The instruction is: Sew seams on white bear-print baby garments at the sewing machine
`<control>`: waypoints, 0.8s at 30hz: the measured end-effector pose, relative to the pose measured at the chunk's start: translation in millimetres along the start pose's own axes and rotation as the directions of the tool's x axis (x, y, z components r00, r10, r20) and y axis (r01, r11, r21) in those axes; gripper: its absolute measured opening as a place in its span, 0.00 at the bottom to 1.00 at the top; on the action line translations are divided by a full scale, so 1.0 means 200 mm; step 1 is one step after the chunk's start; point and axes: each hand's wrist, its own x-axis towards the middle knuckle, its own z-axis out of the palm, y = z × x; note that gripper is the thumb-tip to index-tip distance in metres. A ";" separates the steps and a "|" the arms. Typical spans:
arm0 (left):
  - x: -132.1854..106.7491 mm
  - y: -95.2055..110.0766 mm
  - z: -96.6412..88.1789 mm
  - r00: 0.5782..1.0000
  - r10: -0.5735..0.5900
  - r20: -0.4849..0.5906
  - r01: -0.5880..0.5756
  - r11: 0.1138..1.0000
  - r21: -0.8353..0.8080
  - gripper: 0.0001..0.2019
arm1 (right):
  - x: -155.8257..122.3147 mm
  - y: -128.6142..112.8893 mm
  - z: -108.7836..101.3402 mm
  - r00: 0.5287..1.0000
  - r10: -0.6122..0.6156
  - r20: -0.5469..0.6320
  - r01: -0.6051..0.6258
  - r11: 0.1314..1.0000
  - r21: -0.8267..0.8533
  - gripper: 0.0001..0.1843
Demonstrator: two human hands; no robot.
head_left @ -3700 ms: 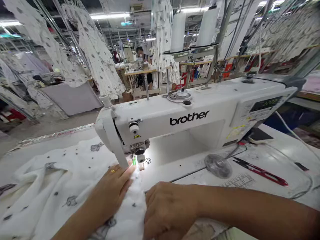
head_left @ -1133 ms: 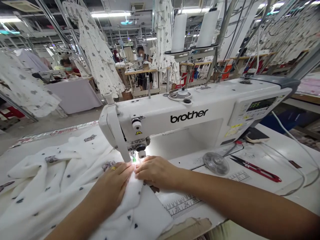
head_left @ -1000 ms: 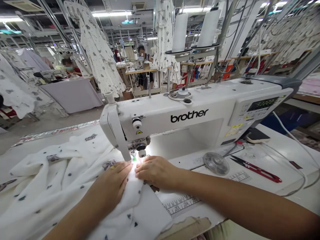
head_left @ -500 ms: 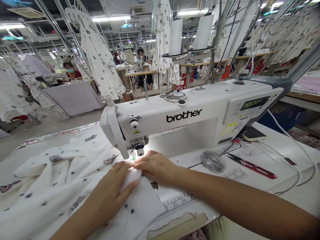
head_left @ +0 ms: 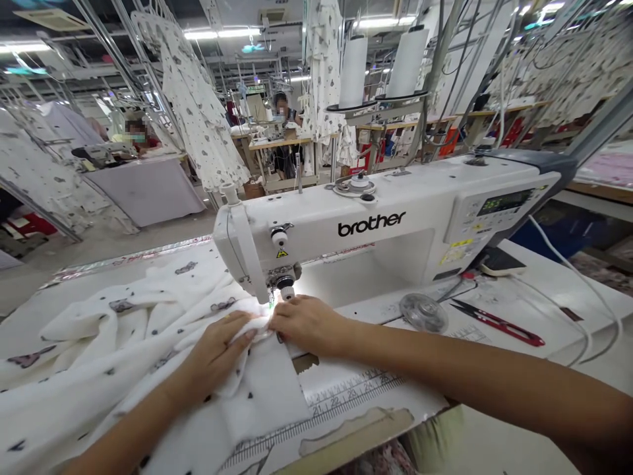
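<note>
White fabric (head_left: 267, 382) with small dark printed motifs lies across the left of the table and runs under the needle area of a white sewing machine (head_left: 306, 227). My left hand (head_left: 217, 349) is closed on a raised fold of it, thumb towards the needle. Fingers bent, my right hand (head_left: 311, 326) pinches the fabric edge just in front of the presser foot, under the machine's light. Its fingertips are partly hidden. Loose folds spread out to the left of my left hand.
Red-handled thread snips (head_left: 499, 322) and a clear round disc (head_left: 424, 312) lie right of my right forearm. A printed ruler (head_left: 351, 394) runs along the table's front. Thread cones (head_left: 353, 72) stand behind the machine. Co-workers sit farther back among hanging garments.
My left hand has drawn back slightly from the needle, and a fold now stands up between it and my right hand. The fabric's front edge has shifted left. The view has moved slightly.
</note>
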 end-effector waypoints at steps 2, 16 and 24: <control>0.02 0.01 0.00 0.998 -0.059 -0.012 0.060 0.998 0.031 0.17 | 0.01 0.00 -0.01 0.995 -0.093 0.038 0.095 0.993 -0.067 0.07; 0.01 0.11 0.17 0.988 -0.050 -0.147 0.090 0.954 0.287 0.14 | -0.13 0.12 -0.06 0.984 -0.171 -0.057 0.180 0.941 0.286 0.09; -0.02 0.07 0.20 0.992 -0.024 -0.125 0.081 0.877 0.474 0.05 | -0.11 0.11 -0.09 0.982 -0.191 0.006 0.182 0.948 0.263 0.09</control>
